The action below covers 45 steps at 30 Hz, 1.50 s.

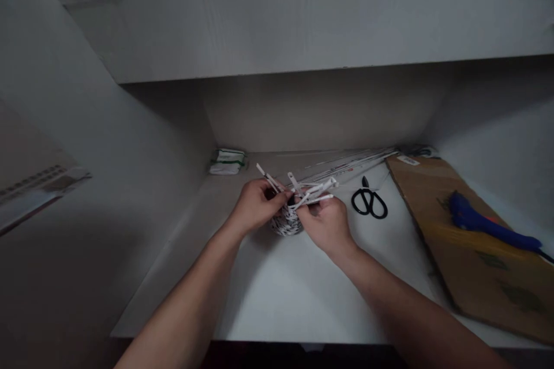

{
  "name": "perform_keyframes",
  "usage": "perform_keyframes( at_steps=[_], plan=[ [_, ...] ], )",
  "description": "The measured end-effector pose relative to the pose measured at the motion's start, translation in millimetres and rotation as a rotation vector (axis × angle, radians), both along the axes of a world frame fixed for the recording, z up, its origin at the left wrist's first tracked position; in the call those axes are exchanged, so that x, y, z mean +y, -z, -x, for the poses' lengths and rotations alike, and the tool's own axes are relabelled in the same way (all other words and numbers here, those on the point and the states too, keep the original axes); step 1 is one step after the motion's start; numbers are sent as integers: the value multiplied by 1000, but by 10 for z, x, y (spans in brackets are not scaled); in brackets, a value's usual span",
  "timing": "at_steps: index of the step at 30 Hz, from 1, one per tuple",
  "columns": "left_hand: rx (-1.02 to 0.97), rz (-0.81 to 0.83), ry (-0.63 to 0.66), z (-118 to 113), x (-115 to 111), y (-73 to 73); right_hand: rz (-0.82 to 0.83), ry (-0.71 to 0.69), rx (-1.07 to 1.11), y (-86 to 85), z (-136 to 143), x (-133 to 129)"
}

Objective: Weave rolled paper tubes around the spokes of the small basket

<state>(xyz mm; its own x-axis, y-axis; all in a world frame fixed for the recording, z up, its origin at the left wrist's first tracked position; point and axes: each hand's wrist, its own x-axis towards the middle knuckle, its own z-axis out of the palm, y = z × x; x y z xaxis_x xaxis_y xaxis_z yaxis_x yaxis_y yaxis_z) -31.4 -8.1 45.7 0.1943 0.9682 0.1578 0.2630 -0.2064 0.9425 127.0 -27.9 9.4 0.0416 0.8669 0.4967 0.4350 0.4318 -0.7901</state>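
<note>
A small round woven basket [286, 225] of black-and-white rolled paper strips stands on the white desk top [277, 300]. Several loose paper strips [318, 189] stick up and out from its rim. At the rim's left side my left hand [258, 204] is closed, thumb and forefinger pinching a strip. My right hand [328, 222] closes around the right side of the rim, its thumb against the strips there. The fingers behind the basket are partly hidden.
Black-handled scissors [369, 203] lie right of the basket. A blue glue gun [489, 225] rests on a cardboard sheet [424, 207] at the right. Long thin paper sticks [359, 160] lie behind. A white-and-green packet [228, 161] sits at the back left, beneath an overhanging panel [303, 23].
</note>
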Motion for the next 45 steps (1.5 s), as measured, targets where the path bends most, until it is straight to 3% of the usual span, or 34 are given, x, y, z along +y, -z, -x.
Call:
perform_keyframes(
  at_steps=[8, 16, 23, 33, 41, 45],
  plan=[
    [6, -59, -121, 8, 76, 126, 131, -77, 190, 30, 38, 2],
    [-87, -16, -127, 66, 123, 101, 326, -293, 565, 93, 139, 51],
    [-101, 19, -75, 81, 139, 100, 414, -360, 769, 81, 224, 53],
    [-60, 92, -120, 49, 124, 95, 318, -223, 605, 158, 293, 102],
    [-50, 34, -164, -7, 91, 86, 218, -92, 460, 111, 261, 113],
    [-127, 47, -158, 44, 127, 105, 239, -179, 398, 18, 187, 109]
  ],
)
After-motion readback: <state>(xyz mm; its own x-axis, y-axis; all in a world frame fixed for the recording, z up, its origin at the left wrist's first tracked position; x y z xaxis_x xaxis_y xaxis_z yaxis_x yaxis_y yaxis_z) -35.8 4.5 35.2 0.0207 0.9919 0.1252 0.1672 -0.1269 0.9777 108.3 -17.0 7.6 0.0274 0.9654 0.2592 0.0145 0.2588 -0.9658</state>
